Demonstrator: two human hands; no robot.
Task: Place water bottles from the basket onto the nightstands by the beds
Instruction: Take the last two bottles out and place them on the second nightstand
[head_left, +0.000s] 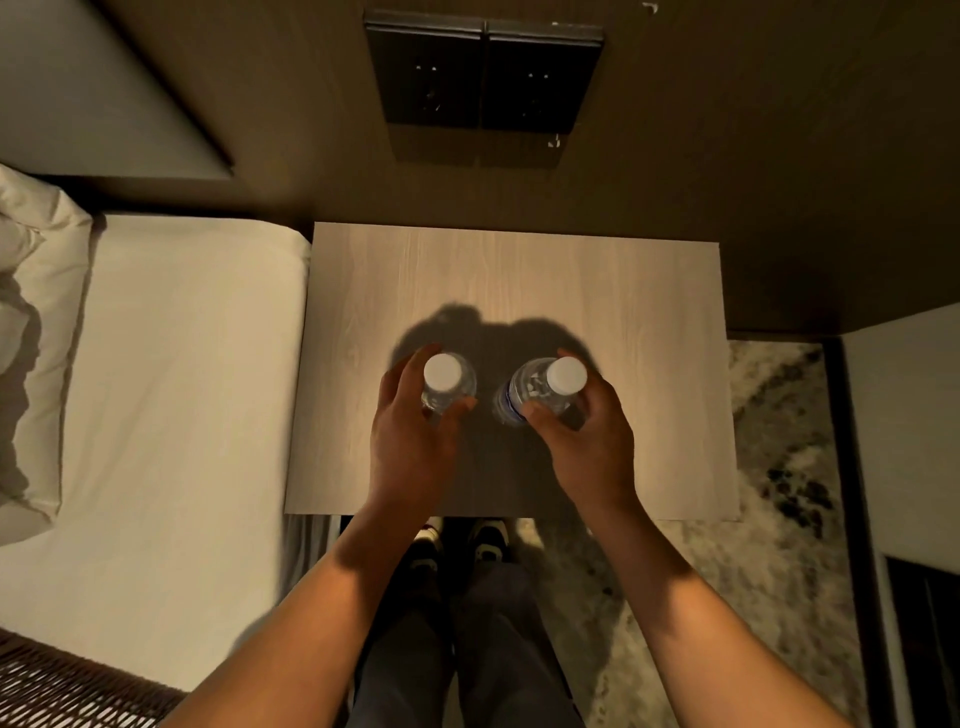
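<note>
Bottles at mid-frame over the nightstand (649, 291): left hand (410, 441) wraps the left bottle (448, 382), right hand (587, 436) clasps the right bottle (540, 387), tilted. Clear plastic, probably full, weighty, slick; mid-body grips suit.

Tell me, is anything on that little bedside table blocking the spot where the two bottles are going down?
Nothing visible does. The left hand holds one bottle and the right hand the other bottle, both over the nightstand, whose wooden top shows only their shadows.
</note>
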